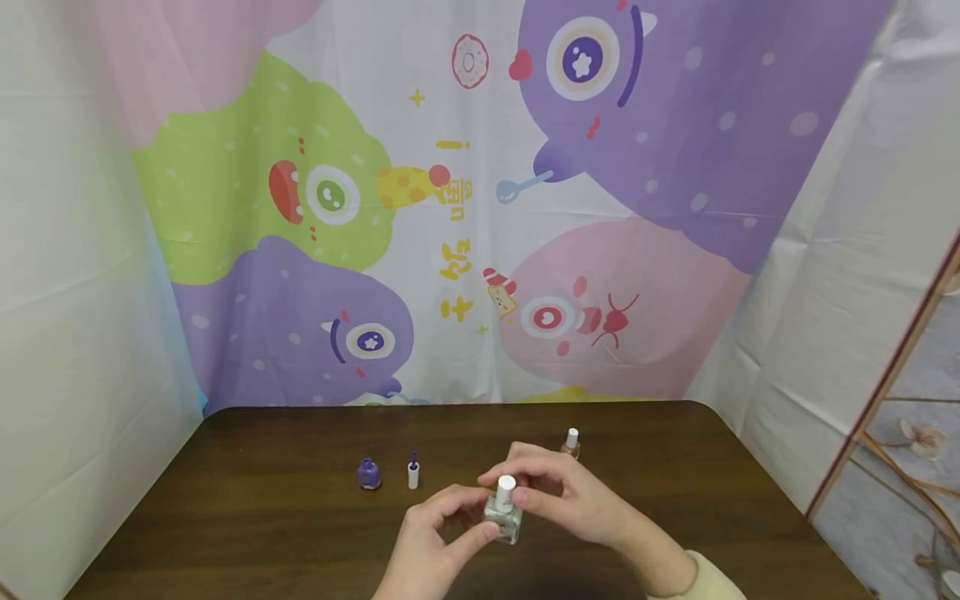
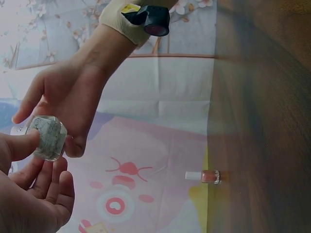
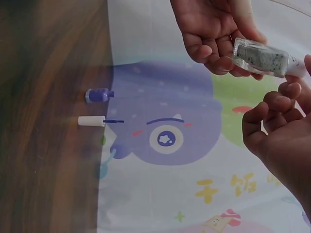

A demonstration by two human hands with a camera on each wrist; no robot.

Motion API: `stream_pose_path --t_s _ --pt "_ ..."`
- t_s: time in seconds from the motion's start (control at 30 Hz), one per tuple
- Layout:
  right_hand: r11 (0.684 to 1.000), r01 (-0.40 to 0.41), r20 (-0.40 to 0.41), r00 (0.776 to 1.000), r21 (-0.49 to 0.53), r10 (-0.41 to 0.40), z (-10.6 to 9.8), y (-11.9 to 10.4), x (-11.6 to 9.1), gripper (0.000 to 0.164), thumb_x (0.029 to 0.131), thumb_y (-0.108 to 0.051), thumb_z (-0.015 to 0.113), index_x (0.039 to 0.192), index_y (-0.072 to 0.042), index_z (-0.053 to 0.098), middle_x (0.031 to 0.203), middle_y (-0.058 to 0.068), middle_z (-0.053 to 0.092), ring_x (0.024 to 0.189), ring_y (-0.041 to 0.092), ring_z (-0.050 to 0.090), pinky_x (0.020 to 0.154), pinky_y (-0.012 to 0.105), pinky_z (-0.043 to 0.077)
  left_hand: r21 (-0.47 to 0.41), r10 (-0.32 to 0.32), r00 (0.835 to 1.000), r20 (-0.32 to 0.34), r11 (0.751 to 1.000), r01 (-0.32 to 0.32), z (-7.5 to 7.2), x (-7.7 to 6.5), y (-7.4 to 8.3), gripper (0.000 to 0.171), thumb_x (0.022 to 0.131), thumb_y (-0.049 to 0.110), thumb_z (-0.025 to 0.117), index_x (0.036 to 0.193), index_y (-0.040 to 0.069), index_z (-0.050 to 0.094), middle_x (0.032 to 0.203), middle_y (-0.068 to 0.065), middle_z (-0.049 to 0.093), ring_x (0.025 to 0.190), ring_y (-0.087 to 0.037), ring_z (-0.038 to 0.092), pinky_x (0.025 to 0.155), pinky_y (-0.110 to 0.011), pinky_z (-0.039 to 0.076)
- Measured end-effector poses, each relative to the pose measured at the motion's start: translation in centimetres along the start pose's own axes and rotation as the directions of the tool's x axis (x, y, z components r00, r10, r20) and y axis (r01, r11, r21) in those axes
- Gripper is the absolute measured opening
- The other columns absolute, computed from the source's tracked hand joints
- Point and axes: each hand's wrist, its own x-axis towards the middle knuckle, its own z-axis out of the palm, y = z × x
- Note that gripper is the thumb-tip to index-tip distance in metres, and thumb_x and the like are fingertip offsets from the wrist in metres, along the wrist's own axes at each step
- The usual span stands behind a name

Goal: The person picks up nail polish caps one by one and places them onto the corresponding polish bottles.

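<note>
From where I stand, the left hand (image 1: pixel 425 536) has the speckled bottle (image 1: pixel 506 520) held between thumb and fingers, up over the near part of the dark table (image 1: pixel 262 517). The right hand (image 1: pixel 581 500) is in at the bottle's 3 o'clock, its thumb against the white cap (image 1: pixel 506 490), and it looks to be pinching it; how firmly, I can't tell.

Taking the speckled bottle as the clock's centre, a purple bottle (image 1: pixel 369 474) without its cap stands towards 10 o'clock, with a brush cap (image 1: pixel 413 475) just beside it, bristles up. A pinkish bottle (image 2: pixel 210 176) stands between 1 and 2 o'clock.

The clear walls look like thick glass, so I'd expect it stiff, light overall but bottom-heavy, and breakable if dropped on something hard. Smooth faces could slide under damp fingers (nail polish bottles tend to be slick little things). The flat sides are the place to hold it, low and opposite each other; the narrow cap suits a fingertip pinch, twisting rather than pulling.
</note>
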Motion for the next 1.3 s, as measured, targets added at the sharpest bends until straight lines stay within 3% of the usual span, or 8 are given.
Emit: stream_pose_path --t_s 0.2,0.5,0.9,1.13,1.3 --pt "0.999 0.044 0.031 0.999 0.010 -0.044 -0.22 -0.13 0.17 0.026 0.093 0.002 0.051 0.116 -0.003 0.062 0.090 0.009 0.055 0.082 0.010 0.049 0.067 0.026 0.045 -0.025 0.061 0.998 0.028 0.998 -0.061 0.01 0.11 -0.27 0.022 0.084 0.004 0.067 0.105 -0.002 0.066 0.097 -0.014 0.068 0.083 -0.005 0.060 0.072 -0.026 0.053" --pt "1.000 0.017 0.002 1.000 -0.005 -0.017 -0.22 -0.11 0.12 0.024 0.091 0.006 0.053 0.110 -0.005 0.063 0.089 0.010 0.057 0.084 0.007 0.052 0.066 0.025 0.048 -0.062 0.087 0.995 0.052 0.995 -0.084 0.06 0.16 -0.21 0.025 0.085 -0.002 0.064 0.109 -0.009 0.063 0.100 -0.018 0.066 0.087 -0.002 0.058 0.074 -0.026 0.053" --pt "0.998 0.053 -0.050 0.997 -0.041 -0.055 0.04 -0.10 0.25 0.020 0.089 0.004 0.057 0.105 -0.005 0.065 0.085 0.007 0.058 0.080 0.008 0.053 0.062 0.025 0.048 -0.066 0.032 0.997 0.070 0.997 -0.027 0.10 0.18 -0.02 0.023 0.087 0.005 0.064 0.107 -0.005 0.063 0.098 -0.018 0.066 0.085 -0.003 0.058 0.073 -0.026 0.053" --pt "0.997 0.037 -0.079 0.996 -0.074 -0.043 0.27 -0.18 0.30 0.021 0.089 0.006 0.057 0.104 -0.005 0.065 0.084 0.006 0.058 0.078 0.007 0.052 0.061 0.024 0.047 -0.040 -0.072 0.996 0.044 0.996 0.074 0.01 0.20 0.31 0.026 0.085 0.015 0.068 0.106 0.001 0.065 0.092 -0.012 0.067 0.082 -0.004 0.058 0.072 -0.025 0.051" --pt "0.993 0.027 -0.110 0.993 -0.116 -0.040 0.32 -0.13 0.28 0.020 0.087 0.005 0.059 0.102 -0.006 0.067 0.082 0.004 0.060 0.075 0.007 0.051 0.059 0.024 0.045 -0.031 -0.096 0.994 0.044 0.995 0.098 -0.06 0.26 0.36 0.026 0.085 0.016 0.068 0.106 0.002 0.065 0.092 -0.011 0.067 0.082 -0.004 0.058 0.073 -0.025 0.052"
